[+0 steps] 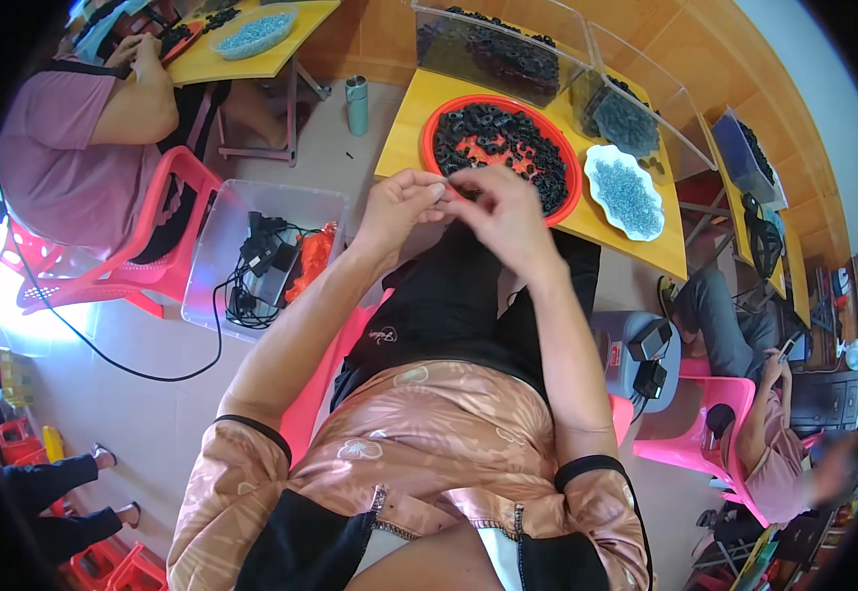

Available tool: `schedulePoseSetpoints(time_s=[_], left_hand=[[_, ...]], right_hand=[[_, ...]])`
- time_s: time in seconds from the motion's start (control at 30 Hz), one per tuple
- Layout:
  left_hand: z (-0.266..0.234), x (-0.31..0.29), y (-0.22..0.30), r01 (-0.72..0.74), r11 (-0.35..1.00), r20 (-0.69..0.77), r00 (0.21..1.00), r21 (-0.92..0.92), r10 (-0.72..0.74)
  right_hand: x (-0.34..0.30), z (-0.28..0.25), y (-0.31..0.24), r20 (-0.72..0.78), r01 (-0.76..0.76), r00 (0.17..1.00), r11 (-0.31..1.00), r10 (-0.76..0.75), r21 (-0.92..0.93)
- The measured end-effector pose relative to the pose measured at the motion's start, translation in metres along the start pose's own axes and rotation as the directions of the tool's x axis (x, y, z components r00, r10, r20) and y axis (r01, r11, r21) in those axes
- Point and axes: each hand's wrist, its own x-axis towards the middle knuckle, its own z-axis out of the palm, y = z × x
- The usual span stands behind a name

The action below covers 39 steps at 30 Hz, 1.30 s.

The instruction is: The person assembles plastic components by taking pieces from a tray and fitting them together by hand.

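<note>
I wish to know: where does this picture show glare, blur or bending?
Head view: strong glare at the left rim, beside the pink chair; right hand looks slightly blurred; upper-right wooden wall bows outward; corners fall black.

Table (404, 133) ahead: tray (574, 177) on it, loose parts (473, 120) inside. Dish (596, 161) of small pieces (631, 200) right of tray. Bin (488, 64) behind tray, second bin (621, 123) behind dish, parts in both. Left hand (399, 212) and right hand (503, 217) meet by tray's near edge. Floor left: tub (202, 241) with adapters (256, 258), bag (314, 261) right of them; bottle (356, 108) beyond tub. Seated co-worker (79, 163) left of tub.
</note>
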Motion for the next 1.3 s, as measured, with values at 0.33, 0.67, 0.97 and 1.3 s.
schedulePoseSetpoints(time_s=[0.33,0.67,0.97,1.3], left_hand=[[0.004,-0.002,0.002,-0.005,1.000,0.047,0.999,0.011,0.005],[0.000,-0.003,0.004,0.015,1.000,0.083,0.996,0.023,-0.017],[-0.003,-0.003,0.004,0.045,0.999,0.120,0.992,-0.005,-0.044],[0.001,-0.003,0.004,0.009,1.000,0.138,0.990,0.026,-0.012]], right_hand=[[0.054,-0.050,0.104,-0.132,-0.238,0.970,0.912,0.205,-0.334],[0.061,-0.034,0.114,-0.024,-0.112,0.993,0.842,0.117,-0.527],[0.011,-0.027,0.037,-0.044,-0.190,0.976,0.929,0.214,0.318],[-0.011,-0.005,0.016,0.086,-0.238,0.971,0.905,0.222,0.354]])
